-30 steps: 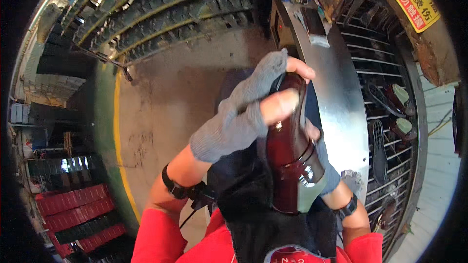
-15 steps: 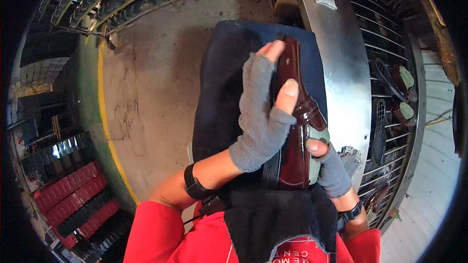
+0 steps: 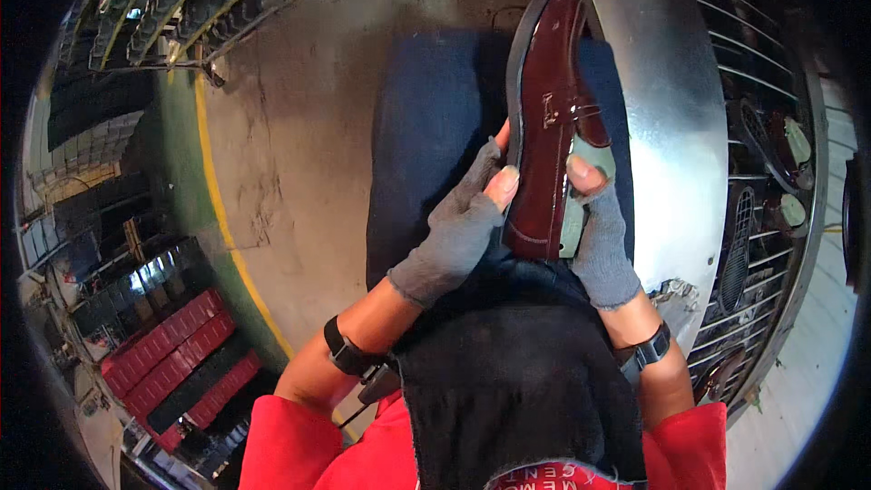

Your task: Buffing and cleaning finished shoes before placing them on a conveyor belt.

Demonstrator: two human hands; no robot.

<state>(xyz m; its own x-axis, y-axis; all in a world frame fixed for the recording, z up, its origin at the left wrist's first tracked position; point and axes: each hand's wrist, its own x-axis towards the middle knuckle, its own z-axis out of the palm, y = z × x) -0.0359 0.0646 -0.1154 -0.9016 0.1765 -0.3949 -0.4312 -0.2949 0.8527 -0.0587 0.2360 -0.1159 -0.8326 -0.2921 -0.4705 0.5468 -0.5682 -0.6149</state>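
A glossy dark reddish-brown loafer (image 3: 542, 141) is held over my lap, with its toe pointing away from me. A pale green shoe last (image 3: 575, 218) fills its opening. My left hand (image 3: 454, 240), in a grey fingerless glove, grips the shoe from the sole side near the heel, thumb on the upper; its other fingers are partly hidden behind the dark sole. On the right, my right hand (image 3: 605, 245), gloved the same way, is closed on the heel end, its thumb against the last. Dark blue cloth (image 3: 426, 127) covers my lap beneath the shoe.
A shiny metal bench (image 3: 676, 136) runs along my right. Beyond it, a rack of metal rods (image 3: 762, 261) carries shoes and soles. Red ribbed blocks (image 3: 172, 354) are stacked at the lower left, and another rack (image 3: 218, 0) stands far left. A yellow line (image 3: 218, 191) crosses the floor.
The shoe has shifted away from me and turned so its sole edge shows on the left. My left hand has moved from along the upper back to the heel end.
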